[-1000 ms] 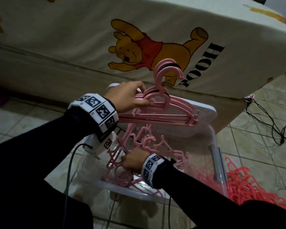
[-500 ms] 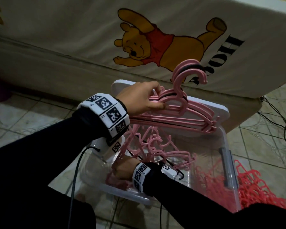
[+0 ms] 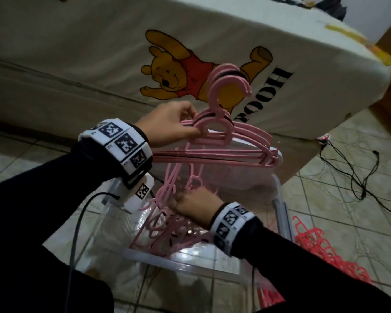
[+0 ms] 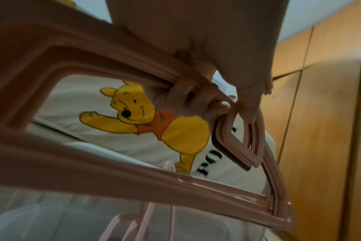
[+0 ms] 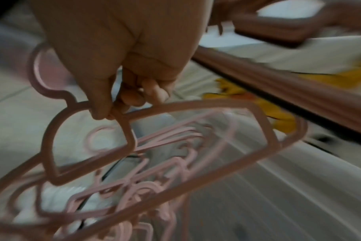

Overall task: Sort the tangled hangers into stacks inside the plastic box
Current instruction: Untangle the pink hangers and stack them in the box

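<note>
My left hand (image 3: 185,125) holds a neat stack of pink hangers (image 3: 230,152) by the necks above the clear plastic box (image 3: 190,265); in the left wrist view its fingers (image 4: 196,99) curl round the stacked bars (image 4: 113,172). Lower down, inside the box, my right hand (image 3: 190,202) grips a single pink hanger (image 5: 159,146) near its hook, thumb and fingers (image 5: 134,96) pinching the neck. Under it lies a tangle of pink hangers (image 3: 167,227), partly hidden by my right wrist.
The box's white lid (image 3: 269,154) leans at the far side against a bed with a cartoon-bear sheet (image 3: 190,71). A pile of red hangers (image 3: 321,245) lies on the tiled floor to the right. Black cables (image 3: 359,172) trail further right.
My right hand has risen inside the box, lifting one pink hanger out of the tangle. The left hand keeps its hold on the stack; the head view has shifted.
</note>
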